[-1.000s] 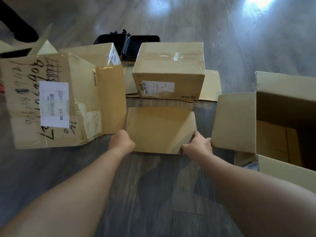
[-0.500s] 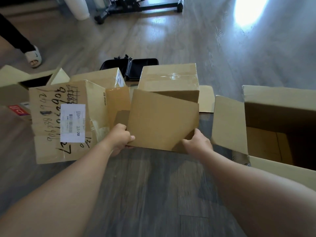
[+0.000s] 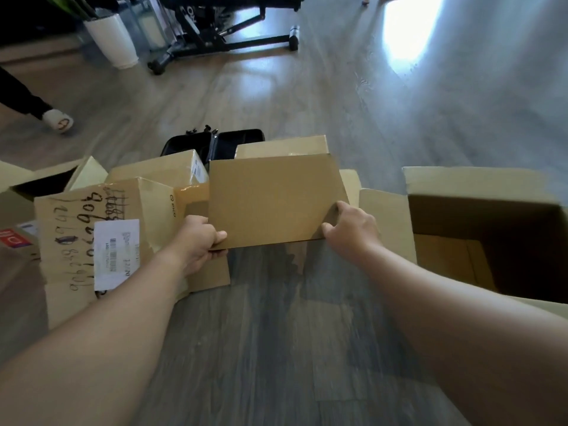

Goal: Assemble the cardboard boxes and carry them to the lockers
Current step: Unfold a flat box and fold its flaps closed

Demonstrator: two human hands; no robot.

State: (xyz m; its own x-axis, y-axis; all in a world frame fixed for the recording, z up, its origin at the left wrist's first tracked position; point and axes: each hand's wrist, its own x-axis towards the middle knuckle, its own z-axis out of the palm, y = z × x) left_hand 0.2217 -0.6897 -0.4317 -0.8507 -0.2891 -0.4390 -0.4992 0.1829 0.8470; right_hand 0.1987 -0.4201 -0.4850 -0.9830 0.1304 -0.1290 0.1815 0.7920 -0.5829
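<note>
Office-like room: wood floor (image 3: 307, 348), wheeled stand (image 3: 233, 41), boxes (image 3: 76, 241).

White pot (image 3: 112, 41), black frame (image 3: 221, 35), black case (image 3: 215, 144) on floor (image 3: 307, 348)

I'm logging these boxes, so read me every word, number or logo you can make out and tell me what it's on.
"PICO", small logo: side of the scribbled box.
"12/20": white label on that box; its barcode and small print are too blurred.
Black handwritten digits on the same box: too scrawled to read reliably.
Red packet at left edge: white letters, cut off, unreadable.
Sticker on the closed box behind: too small.
Flat cardboard held in both hands: no text.
</note>
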